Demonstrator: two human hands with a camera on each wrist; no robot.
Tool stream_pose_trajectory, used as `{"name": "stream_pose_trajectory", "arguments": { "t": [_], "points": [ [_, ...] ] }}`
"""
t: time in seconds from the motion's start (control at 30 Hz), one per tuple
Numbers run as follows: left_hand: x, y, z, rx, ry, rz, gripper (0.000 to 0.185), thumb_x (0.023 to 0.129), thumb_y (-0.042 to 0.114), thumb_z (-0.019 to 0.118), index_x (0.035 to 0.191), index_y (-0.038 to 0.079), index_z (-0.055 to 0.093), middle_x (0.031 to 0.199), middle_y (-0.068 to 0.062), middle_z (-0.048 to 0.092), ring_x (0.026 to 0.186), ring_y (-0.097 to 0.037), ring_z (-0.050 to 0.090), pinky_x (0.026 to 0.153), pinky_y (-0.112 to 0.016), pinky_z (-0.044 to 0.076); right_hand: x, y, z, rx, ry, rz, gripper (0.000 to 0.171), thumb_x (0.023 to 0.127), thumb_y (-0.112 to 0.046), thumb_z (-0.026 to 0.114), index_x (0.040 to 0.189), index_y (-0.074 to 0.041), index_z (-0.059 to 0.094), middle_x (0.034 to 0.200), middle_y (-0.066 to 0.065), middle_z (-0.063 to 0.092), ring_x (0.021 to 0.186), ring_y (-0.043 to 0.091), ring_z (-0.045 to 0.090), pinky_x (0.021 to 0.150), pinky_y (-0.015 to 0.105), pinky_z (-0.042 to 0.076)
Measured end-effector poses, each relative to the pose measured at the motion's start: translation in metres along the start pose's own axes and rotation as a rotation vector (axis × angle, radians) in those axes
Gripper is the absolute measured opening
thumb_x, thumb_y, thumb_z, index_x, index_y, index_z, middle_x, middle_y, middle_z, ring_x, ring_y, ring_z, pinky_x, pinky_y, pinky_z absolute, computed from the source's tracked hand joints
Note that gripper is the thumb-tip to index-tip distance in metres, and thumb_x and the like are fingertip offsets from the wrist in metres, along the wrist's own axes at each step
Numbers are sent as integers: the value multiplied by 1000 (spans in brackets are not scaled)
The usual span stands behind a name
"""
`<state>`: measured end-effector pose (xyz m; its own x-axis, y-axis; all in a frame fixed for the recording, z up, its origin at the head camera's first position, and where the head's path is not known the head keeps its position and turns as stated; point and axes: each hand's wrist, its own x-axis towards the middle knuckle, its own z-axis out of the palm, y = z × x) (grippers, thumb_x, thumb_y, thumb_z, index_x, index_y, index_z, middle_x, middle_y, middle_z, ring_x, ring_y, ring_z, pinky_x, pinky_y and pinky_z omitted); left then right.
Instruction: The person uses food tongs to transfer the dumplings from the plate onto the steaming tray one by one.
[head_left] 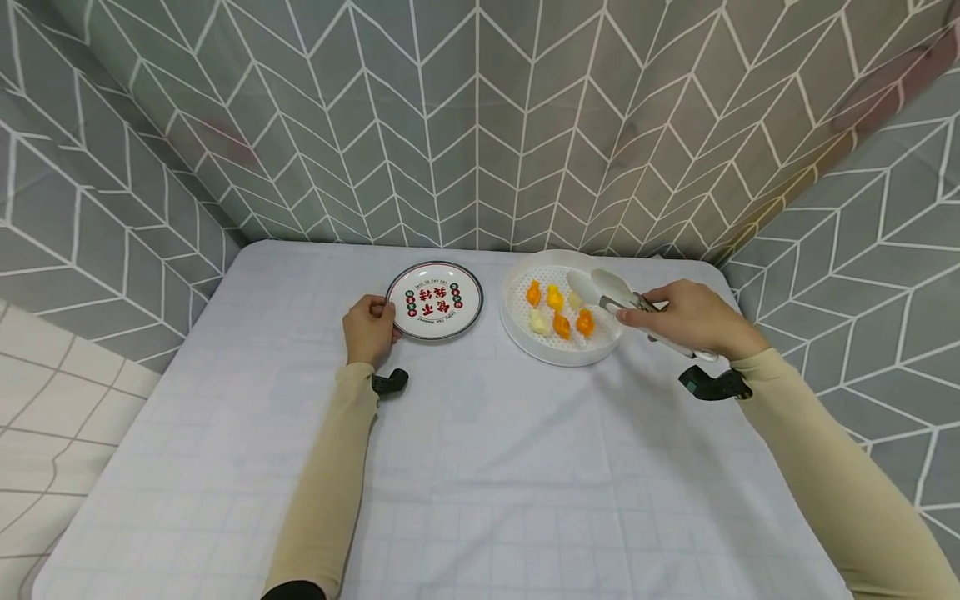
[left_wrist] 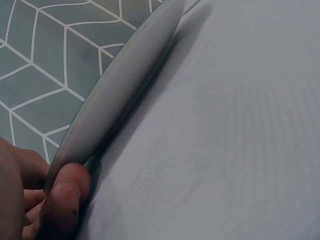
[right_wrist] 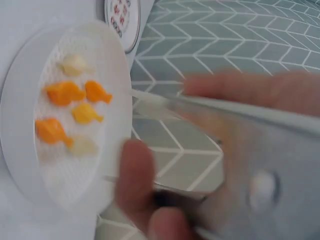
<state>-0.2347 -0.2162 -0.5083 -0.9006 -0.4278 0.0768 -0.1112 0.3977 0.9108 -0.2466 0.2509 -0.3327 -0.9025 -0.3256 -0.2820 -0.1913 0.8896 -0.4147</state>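
My left hand (head_left: 367, 329) pinches the near-left rim of a round white plate (head_left: 468, 312) with red and green print and a dark edge. The left wrist view shows the plate (left_wrist: 117, 82) edge-on, its rim between thumb and fingers. With my right hand (head_left: 693, 317) I hold metal tongs (head_left: 618, 292) with pale, wide heads, spread apart over a round white steamer tray (head_left: 566, 358). Several small knotted pieces lie in the tray: orange ones (head_left: 562, 326), a yellow one (head_left: 554, 297) and cream ones (head_left: 538, 322). In the right wrist view the tongs (right_wrist: 280, 145) are blurred.
A white cloth (head_left: 480, 467) covers the table. Grey curtains (head_left: 480, 125) with white zigzag lines hang behind and at both sides, close to the tray and plate. Pale tiled floor (head_left: 67, 400) shows at the left.
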Motion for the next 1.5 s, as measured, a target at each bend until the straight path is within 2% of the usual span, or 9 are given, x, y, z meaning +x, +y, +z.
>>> {"name": "stream_pose_trajectory", "arguments": {
  "t": [0.2,0.3,0.47,0.57,0.67,0.87,1.07,1.27,1.5],
  "points": [
    [-1,-2,-4,-2,3,-3,27,107,14,59,125,-6,65,96,-20,70,52,-7,62,48,-18,56,19,-24,28,127,148,-73,86,104,-66,51,146,9,51,104,22,78,75,23,72,59,31,57],
    [-1,-4,-5,-10,-1,-7,27,107,15,59,126,-5,65,97,-19,70,53,-7,62,49,-18,56,28,-43,48,166,230,-131,86,105,-63,50,149,11,45,105,27,76,71,25,73,56,31,58],
    [-4,-7,-3,-14,-5,-14,27,107,15,60,125,-5,65,96,-19,70,52,-9,62,48,-19,56,40,-84,82,159,340,-233,79,107,-53,53,153,10,41,83,16,69,61,23,64,52,32,49],
    [-6,-7,-2,-19,-2,-8,26,107,14,61,123,-5,65,95,-19,70,52,-9,62,47,-19,56,45,-110,99,140,384,-275,75,106,-51,55,153,6,40,81,7,65,61,23,58,54,34,43],
    [-6,-6,0,-30,1,2,26,107,15,61,122,-6,65,94,-19,70,51,-9,62,47,-19,56,52,-131,116,118,406,-318,74,106,-52,56,152,3,38,85,4,68,63,22,59,55,34,43],
    [-7,-1,5,-42,19,5,27,106,15,60,124,-5,65,97,-20,72,51,-8,62,46,-19,54,78,-154,146,24,402,-374,74,106,-53,55,149,5,40,78,7,68,54,21,58,45,32,41],
    [-9,2,9,-76,56,0,31,107,15,58,134,-1,60,95,-19,70,48,-11,63,45,-25,56,102,-152,165,-61,362,-311,74,107,-56,50,144,8,44,82,21,71,59,29,65,45,39,46],
    [-11,5,8,-75,156,-10,35,109,18,56,140,2,52,99,-17,69,47,-13,64,42,-26,56,117,-147,179,-119,320,-280,80,107,-62,47,145,8,45,91,25,74,67,31,70,49,42,51],
    [-10,9,-4,-86,306,42,36,109,21,55,139,2,52,103,-16,68,45,-11,60,44,-23,54,124,-150,189,-172,289,-292,87,102,-67,55,147,6,42,90,22,74,67,33,69,52,45,52]
  ]
}}
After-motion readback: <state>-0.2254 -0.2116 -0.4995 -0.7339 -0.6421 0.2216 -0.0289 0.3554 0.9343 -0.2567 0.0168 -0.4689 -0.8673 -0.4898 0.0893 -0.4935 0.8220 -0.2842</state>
